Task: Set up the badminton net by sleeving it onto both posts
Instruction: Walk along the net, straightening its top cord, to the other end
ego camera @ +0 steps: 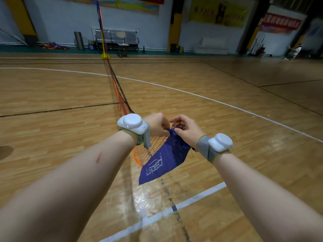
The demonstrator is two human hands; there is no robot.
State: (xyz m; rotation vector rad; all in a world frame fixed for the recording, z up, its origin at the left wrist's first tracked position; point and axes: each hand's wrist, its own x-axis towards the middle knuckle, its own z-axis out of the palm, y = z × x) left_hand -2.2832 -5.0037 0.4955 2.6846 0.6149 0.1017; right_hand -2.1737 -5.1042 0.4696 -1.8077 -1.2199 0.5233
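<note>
The wooden court floor (52, 88) fills most of the view, with a white line (174, 209) crossing it at 6 o'clock. The net (120, 95) runs over it as a bunched orange-and-dark rope of mesh. It goes from the hands near the centre up toward 11 o'clock, where it meets the far post (101, 32), which stands upright on a yellow base. That end looks already sleeved, though it is too distant to be sure. A row of seats (120, 38) stands against the wall behind the post.

The near end of the net spreads into open mesh below the left wrist and ends in the blue sleeve (164, 163), a cloth pocket with pale lettering that hangs toward 6 o'clock.

Both hands are closed on the sleeve's upper edge. The left hand (157, 124) pinches it from 9 o'clock and the right hand (187, 130) from 3 o'clock, fingertips nearly touching, apparently working the mouth open. Each wrist carries one of the white wrist trackers (132, 122).

No second post is in view, so it has yet to be reached.

Risks, as I judge them:
- The two pinches sit so close together that the mouth may stay flat and snag on the post top.
- The net sags to the floor, so a hard pull toward the near post could tip or drag the far post.
- Loose mesh under the left wrist could catch on the tracker strap.
</note>
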